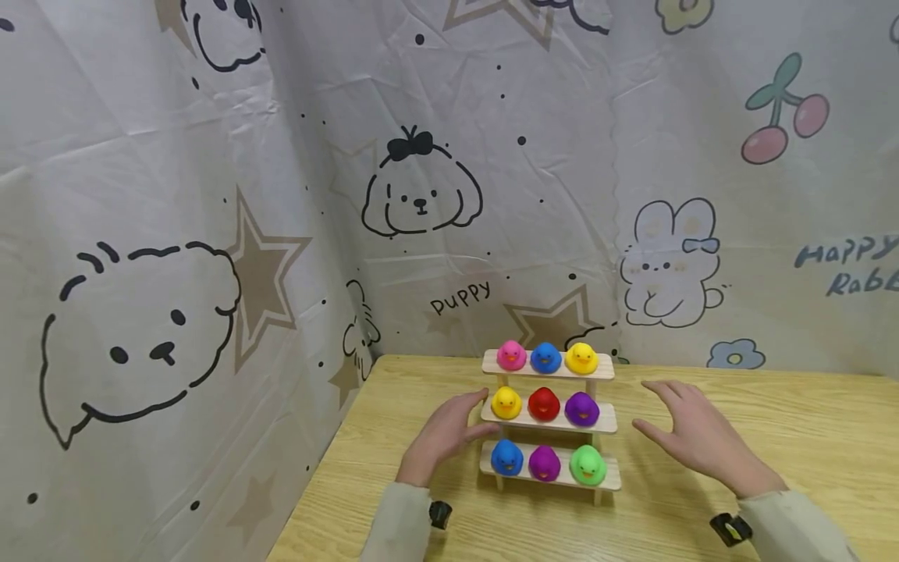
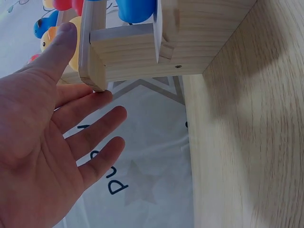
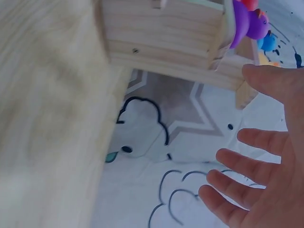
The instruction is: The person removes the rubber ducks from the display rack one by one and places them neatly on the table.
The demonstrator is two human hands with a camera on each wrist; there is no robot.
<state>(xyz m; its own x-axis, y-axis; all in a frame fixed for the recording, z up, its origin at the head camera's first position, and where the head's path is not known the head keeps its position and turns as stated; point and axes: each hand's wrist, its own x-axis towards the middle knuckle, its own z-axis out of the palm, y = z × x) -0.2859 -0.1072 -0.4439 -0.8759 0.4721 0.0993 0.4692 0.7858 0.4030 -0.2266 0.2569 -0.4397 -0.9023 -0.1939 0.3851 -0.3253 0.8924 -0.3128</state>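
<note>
A light wooden three-step display rack [image 1: 605,420] stands on the table, with small rubber ducks in rows of three. On top are pink [image 1: 511,355], blue [image 1: 545,358] and yellow ducks [image 1: 581,359]. The middle step carries yellow [image 1: 506,403], red [image 1: 544,404] and purple ducks [image 1: 582,410]; the bottom one blue [image 1: 507,458], magenta [image 1: 544,464] and green ducks [image 1: 588,466]. My left hand [image 1: 447,431] is at the rack's left end, thumb and fingertips right at a step's edge, fingers spread in the left wrist view. Apart from the rack, my right hand [image 1: 695,433] hovers to its right, fingers extended, holding nothing.
The wood-grain table [image 1: 794,421] runs out on both sides of the rack. Behind it and along the left hangs a pale curtain [image 1: 548,187] printed with puppies, a rabbit, stars and cherries. A dark band with a small device [image 1: 730,529] sits at the right wrist.
</note>
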